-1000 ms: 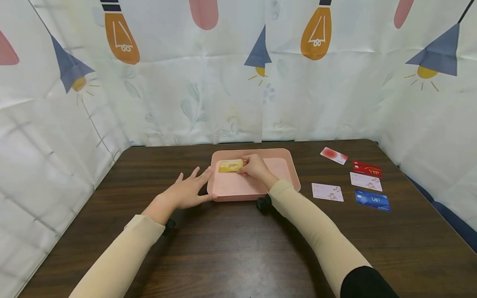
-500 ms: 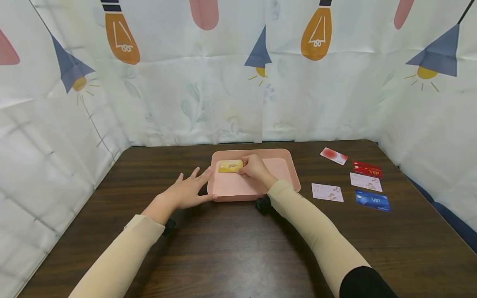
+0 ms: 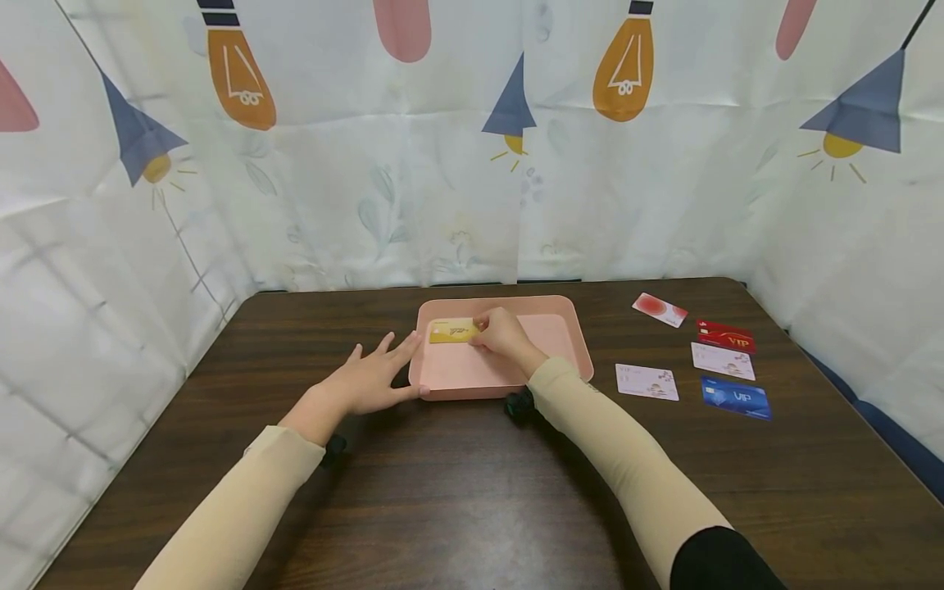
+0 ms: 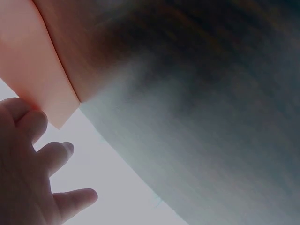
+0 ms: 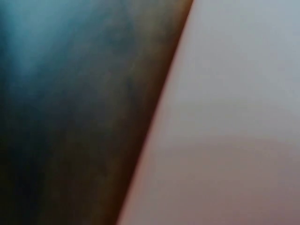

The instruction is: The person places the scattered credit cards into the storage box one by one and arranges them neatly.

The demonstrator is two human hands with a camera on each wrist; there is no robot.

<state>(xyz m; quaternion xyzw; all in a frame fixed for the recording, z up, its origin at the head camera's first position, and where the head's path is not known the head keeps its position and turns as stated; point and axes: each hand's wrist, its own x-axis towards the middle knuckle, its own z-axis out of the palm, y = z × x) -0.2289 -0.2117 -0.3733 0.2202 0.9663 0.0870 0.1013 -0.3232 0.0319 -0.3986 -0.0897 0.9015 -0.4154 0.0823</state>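
Note:
A yellow card (image 3: pixel 451 331) with printed lettering lies at the back left inside a shallow pink tray (image 3: pixel 472 385). My right hand (image 3: pixel 507 336) reaches into the tray and pinches the card's right end between thumb and fingers. At the tray's left side my left hand (image 3: pixel 372 378) has its fingers spread, with the fingertips and thumb right at the rim. The left wrist view has the left hand (image 4: pixel 28 164) beside a corner of the pink tray (image 4: pixel 47 70). In the right wrist view only the blurred tray (image 5: pixel 225 117) and tabletop appear; the hand is out of frame.
On the dark wooden table (image 3: pixel 442 500), to the right, lie a white-and-red card (image 3: pixel 660 309), a red VIP card (image 3: pixel 726 335), two pale pink cards, one (image 3: pixel 647 382) nearer the tray, and a blue VIP card (image 3: pixel 736 398). A patterned curtain (image 3: pixel 457 188) hangs behind.
The yellow card and my right hand's fingers have shifted very slightly left within the tray. My left hand stays where it was.

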